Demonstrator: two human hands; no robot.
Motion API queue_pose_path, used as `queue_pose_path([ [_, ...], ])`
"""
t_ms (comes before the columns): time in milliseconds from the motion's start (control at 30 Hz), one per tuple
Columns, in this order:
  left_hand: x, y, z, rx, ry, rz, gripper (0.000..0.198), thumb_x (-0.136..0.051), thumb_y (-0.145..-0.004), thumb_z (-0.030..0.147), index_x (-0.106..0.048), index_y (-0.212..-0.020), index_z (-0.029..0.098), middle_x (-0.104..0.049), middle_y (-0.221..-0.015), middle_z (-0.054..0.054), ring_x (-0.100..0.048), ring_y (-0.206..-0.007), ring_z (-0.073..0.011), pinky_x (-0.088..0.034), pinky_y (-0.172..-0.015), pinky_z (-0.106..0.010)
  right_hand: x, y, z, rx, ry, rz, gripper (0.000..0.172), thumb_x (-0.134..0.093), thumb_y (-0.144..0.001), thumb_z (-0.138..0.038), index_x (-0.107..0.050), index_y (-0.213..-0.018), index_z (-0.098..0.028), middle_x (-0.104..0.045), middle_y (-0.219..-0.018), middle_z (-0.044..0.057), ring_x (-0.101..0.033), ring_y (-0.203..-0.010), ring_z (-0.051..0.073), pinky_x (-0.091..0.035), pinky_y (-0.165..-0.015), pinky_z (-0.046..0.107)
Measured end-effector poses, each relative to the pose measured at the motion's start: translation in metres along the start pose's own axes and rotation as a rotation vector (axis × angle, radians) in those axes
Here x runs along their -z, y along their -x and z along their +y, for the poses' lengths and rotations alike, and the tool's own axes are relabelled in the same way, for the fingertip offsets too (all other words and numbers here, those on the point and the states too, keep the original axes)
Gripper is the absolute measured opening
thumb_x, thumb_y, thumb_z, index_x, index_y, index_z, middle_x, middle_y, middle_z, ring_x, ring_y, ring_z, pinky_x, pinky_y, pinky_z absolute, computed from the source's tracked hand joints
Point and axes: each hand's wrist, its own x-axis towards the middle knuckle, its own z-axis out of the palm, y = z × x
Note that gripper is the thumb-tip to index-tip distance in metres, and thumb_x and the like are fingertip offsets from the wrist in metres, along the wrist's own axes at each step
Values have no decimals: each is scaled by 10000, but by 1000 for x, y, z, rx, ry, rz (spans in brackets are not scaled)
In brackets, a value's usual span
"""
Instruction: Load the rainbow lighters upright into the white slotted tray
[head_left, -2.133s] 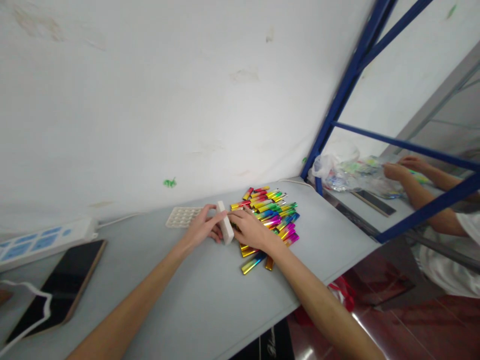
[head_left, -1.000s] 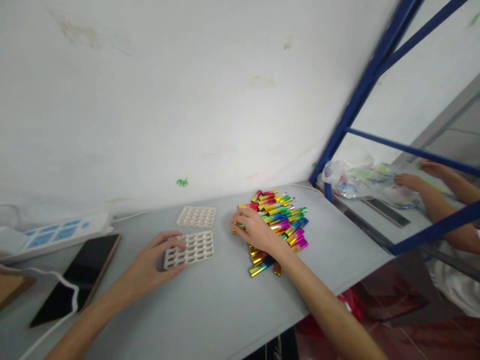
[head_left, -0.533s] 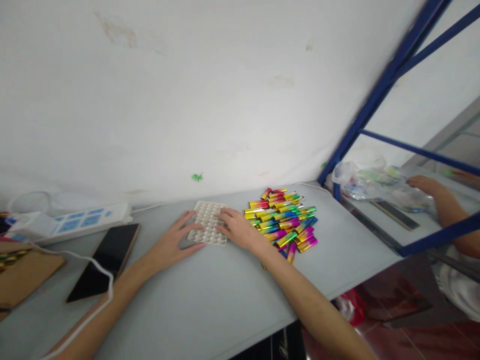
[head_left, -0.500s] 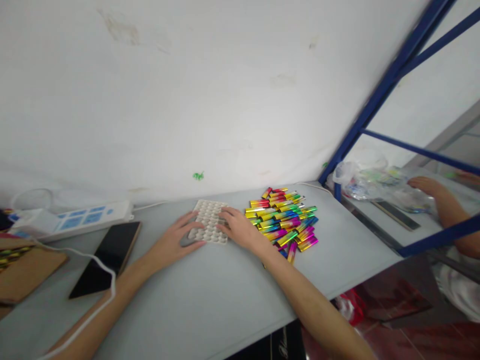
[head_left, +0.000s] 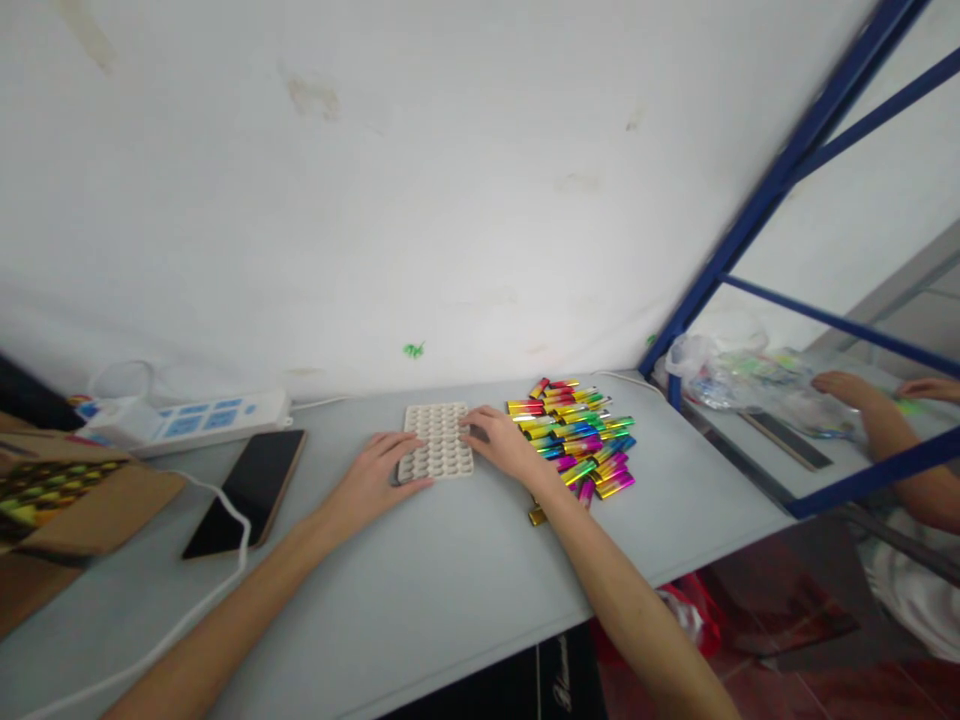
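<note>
A white tray with many small cells (head_left: 437, 440) lies flat on the grey table (head_left: 450, 570) near the wall. My left hand (head_left: 379, 482) rests at its left front corner, fingers curled against the tray's edge. My right hand (head_left: 504, 444) touches the tray's right edge, fingers bent. Just right of that hand lies a heap of shiny rainbow-coloured tubes (head_left: 577, 435), several of them, partly hidden by my wrist.
A dark phone (head_left: 247, 490) with a white cable (head_left: 225, 520) lies at the left, a white power strip (head_left: 187, 420) by the wall, a cardboard box (head_left: 67, 510) at far left. Blue frame bars (head_left: 765, 200) stand at right; behind them another person's hands (head_left: 847, 385) handle a plastic bag (head_left: 720, 365).
The upright tray was laid flat, then joined with the second tray by the wall. Both hands now sit at its sides, and my view has swung left, revealing the cardboard box.
</note>
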Motion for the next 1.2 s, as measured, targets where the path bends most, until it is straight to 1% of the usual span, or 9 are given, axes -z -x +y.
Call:
queue_pose_path([
  [133, -6, -4, -2, -26, 3, 24, 501, -875, -896, 685, -867, -1147, 252, -836, -1304, -149, -747, -1255, -375, -610, -1158, -571, 6, 0, 1, -35, -2, 2, 103, -801, -1020, -98, -842, -1094, -157, -796, -1161, 117, -773, -1106, 223, -610, -1064, 382],
  [367, -11, -11, 3, -45, 52, -17, 484, -910, -873, 687, -862, -1107, 266, -823, -1274, -128, -726, -1250, -356, -597, -1162, -562, 5, -5, -3, -123, 31, -1, 119, -787, -989, -53, -850, -979, -153, -726, -1062, 74, -717, -976, 193, -591, -991, 351],
  [433, -9, -11, 8, -33, 74, -37, 465, -850, -926, 687, -858, -1136, 272, -820, -1302, -123, -720, -1269, -351, -577, -1190, -560, 6, -6, -3, -148, 24, -8, 122, -790, -984, -53, -859, -960, -150, -726, -1034, 72, -701, -927, 187, -589, -960, 346],
  [500, -5, -10, 12, -7, 95, -46, 427, -707, -1039, 649, -847, -1186, 274, -829, -1286, -112, -731, -1261, -333, -569, -1203, -540, 8, -6, -3, -169, 18, -18, 139, -783, -982, -46, -869, -955, -151, -732, -1019, 73, -686, -875, 179, -589, -924, 337],
  [600, 2, -13, 13, 66, 113, -28, 444, -537, -1115, 573, -833, -1207, 256, -851, -1195, -108, -775, -1143, -308, -612, -1135, -501, 10, -5, -4, -183, 7, -40, 164, -783, -959, -22, -882, -955, -153, -751, -1012, 78, -677, -820, 172, -588, -884, 326],
  [800, 11, -18, 9, 192, 127, -19, 390, -691, -1002, 600, -884, -1048, 263, -872, -988, -77, -810, -882, -285, -677, -920, -431, 8, -3, -9, -177, -36, -82, 150, -810, -943, -39, -897, -938, -161, -768, -956, 75, -686, -826, 190, -576, -866, 332],
  [1000, 18, -15, 14, 266, 134, -36, 406, -749, -972, 620, -907, -971, 246, -809, -1115, -91, -782, -735, -216, -696, -859, -422, 7, -1, -9, -166, -110, -86, 134, -865, -915, -61, -907, -923, -188, -762, -964, 71, -684, -925, 217, -572, -915, 360],
  [1067, 17, -16, 13, 292, 132, -41, 408, -772, -954, 631, -910, -948, 247, -783, -1075, -81, -767, -714, -210, -693, -828, -409, 7, -1, -8, -174, -140, -81, 141, -862, -913, -56, -907, -915, -190, -756, -962, 65, -680, -901, 208, -572, -892, 351],
  [1200, 14, -20, 10, 325, 125, -53, 377, -782, -933, 599, -922, -907, 250, -801, -961, -75, -770, -765, -244, -657, -794, -378, 8, -3, -6, -195, -180, -85, 162, -884, -883, -38, -901, -877, -199, -760, -921, 45, -677, -883, 199, -561, -858, 323],
])
